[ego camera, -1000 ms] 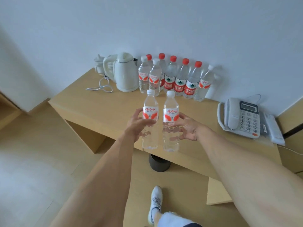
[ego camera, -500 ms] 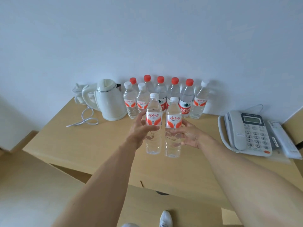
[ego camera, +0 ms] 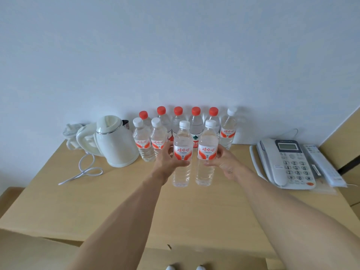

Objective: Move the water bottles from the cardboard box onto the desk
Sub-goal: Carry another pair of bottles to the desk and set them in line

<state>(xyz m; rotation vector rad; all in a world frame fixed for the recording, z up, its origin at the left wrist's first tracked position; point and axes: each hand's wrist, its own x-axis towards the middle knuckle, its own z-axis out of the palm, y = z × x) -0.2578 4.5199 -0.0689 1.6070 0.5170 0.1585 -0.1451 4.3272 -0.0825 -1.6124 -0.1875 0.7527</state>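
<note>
My left hand [ego camera: 167, 162] grips a clear white-capped water bottle [ego camera: 182, 172] around its red-and-white label. My right hand [ego camera: 224, 162] grips a second identical bottle [ego camera: 205, 172] beside it. Both bottles are upright over the middle of the wooden desk [ego camera: 120, 201], their bases at or just above its top. Behind them, against the wall, stands a row of several red-capped bottles [ego camera: 195, 123] and three white-capped bottles [ego camera: 143, 141]. The cardboard box is out of view.
A white electric kettle [ego camera: 115, 141] with its cord [ego camera: 83, 170] stands at the back left. A white desk phone [ego camera: 286, 162] and a remote [ego camera: 323, 164] lie at the right. The desk's front edge runs along the bottom, with my shoe tips below.
Both hands have carried the two bottles forward over the desk toward the row at the wall. I have stepped closer, so the desk now fills the lower view.
</note>
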